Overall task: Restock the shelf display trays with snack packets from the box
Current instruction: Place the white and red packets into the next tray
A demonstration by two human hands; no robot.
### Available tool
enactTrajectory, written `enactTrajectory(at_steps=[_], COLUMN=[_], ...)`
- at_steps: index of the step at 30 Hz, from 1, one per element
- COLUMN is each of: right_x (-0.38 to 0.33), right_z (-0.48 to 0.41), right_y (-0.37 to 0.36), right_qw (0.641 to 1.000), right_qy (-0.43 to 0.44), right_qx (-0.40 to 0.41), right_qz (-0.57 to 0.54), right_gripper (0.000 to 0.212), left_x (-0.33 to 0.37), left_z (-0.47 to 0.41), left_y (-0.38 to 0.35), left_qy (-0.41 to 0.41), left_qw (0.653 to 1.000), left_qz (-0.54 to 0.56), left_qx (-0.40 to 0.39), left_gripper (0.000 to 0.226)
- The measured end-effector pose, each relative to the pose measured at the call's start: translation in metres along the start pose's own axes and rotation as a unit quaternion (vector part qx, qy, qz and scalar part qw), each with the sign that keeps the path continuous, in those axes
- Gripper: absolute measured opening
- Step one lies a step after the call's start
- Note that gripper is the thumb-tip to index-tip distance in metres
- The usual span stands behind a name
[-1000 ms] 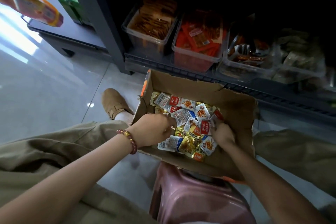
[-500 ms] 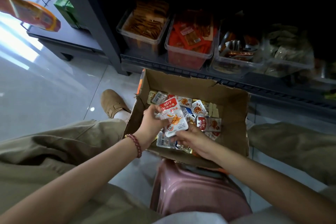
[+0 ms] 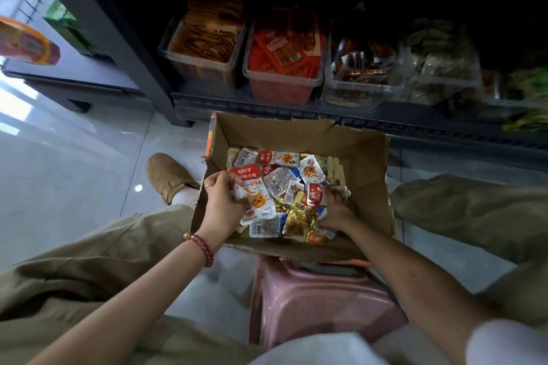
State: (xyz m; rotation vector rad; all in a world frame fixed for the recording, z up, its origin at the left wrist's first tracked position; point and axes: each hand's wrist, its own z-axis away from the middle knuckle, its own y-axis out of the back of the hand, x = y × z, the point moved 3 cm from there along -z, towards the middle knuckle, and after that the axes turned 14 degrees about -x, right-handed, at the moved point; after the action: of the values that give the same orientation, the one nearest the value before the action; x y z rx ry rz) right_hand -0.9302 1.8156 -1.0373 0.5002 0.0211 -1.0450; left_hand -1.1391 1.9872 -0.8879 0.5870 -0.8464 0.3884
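Kneeling-height view down onto a torn cardboard box (image 3: pixel 296 133) at the centre of the frame, its near edge resting on a pink stool (image 3: pixel 320 305) at the lower middle. Loose snack packets (image 3: pixel 284 184) in white, red, blue and gold lie in a jumble across the box bottom. The left hand (image 3: pixel 222 201), with a red bead bracelet (image 3: pixel 201 246) on its wrist, curls its fingers round a large white packet with a red top (image 3: pixel 255 195) at the left side of the pile. The right hand (image 3: pixel 335 210) is pushed into the right side of the pile with bent fingers touching a small red-topped packet (image 3: pixel 315 194); whether it actually grips anything cannot be told. Above the box, along the dark shelf (image 3: pixel 296 111), stand clear display trays: one with brown sticks (image 3: pixel 204 47), one with red-orange packets (image 3: pixel 284 68), then two dimmer ones (image 3: pixel 355 80) toward the upper right. A tan shoe (image 3: pixel 169 175) rests on the glossy floor (image 3: pixel 74 157) left of the box.
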Motion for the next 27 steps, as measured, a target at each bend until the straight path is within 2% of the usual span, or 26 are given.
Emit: enactTrajectory(at_steps=[3, 6, 8, 11, 14, 16, 18, 20, 23, 26, 27], right_x=[-0.001, -0.004, -0.008, -0.015, -0.021, -0.021, -0.026, -0.037, -0.067, -0.1, -0.11], right_z=[-0.005, -0.006, -0.007, -0.013, -0.012, -0.009, -0.003, 0.01, 0.049, 0.106, 0.125], right_y=[-0.011, -0.006, -0.006, -0.007, 0.001, 0.005, 0.017, 0.04, 0.081, 0.118, 0.128], right_qw=[1.0, 0.997, 0.997, 0.99, 0.963, 0.953, 0.948, 0.965, 0.986, 0.95, 0.931], right_qy=[-0.001, -0.009, -0.027, -0.066, -0.081, -0.067, -0.03, 0.025, 0.144, 0.255, 0.269], right_qx=[0.005, 0.052, 0.064, 0.096, 0.133, 0.143, 0.155, 0.142, 0.074, 0.016, -0.009], right_qz=[-0.011, -0.051, -0.041, 0.085, 0.22, 0.257, 0.275, 0.221, 0.034, -0.182, -0.247], right_gripper=[0.099, 0.08, 0.081, 0.088, 0.078, 0.07, 0.05, 0.032, 0.027, 0.011, 0.012], left_x=[0.007, 0.012, 0.011, 0.008, 0.006, 0.005, 0.006, 0.011, 0.026, 0.042, 0.049], left_z=[0.003, 0.006, 0.008, 0.008, 0.007, 0.007, 0.007, 0.005, 0.001, -0.001, -0.001], left_y=[0.0, 0.0, 0.0, 0.0, 0.0, 0.003, 0.006, 0.009, 0.012, 0.01, 0.008], left_qy=[-0.013, -0.042, -0.058, -0.061, -0.058, -0.046, -0.031, -0.025, -0.031, -0.019, -0.027], left_qw=[1.0, 0.998, 0.996, 0.996, 0.996, 0.996, 0.997, 0.997, 0.999, 1.0, 0.999], left_qz=[-0.023, -0.055, -0.064, -0.067, -0.071, -0.071, -0.066, -0.058, -0.035, -0.017, -0.01], left_qx=[-0.009, 0.001, 0.003, -0.01, -0.008, 0.006, 0.03, 0.042, 0.018, 0.013, 0.014], left_gripper=[0.041, 0.037, 0.042, 0.051, 0.052, 0.051, 0.05, 0.049, 0.046, 0.037, 0.034])
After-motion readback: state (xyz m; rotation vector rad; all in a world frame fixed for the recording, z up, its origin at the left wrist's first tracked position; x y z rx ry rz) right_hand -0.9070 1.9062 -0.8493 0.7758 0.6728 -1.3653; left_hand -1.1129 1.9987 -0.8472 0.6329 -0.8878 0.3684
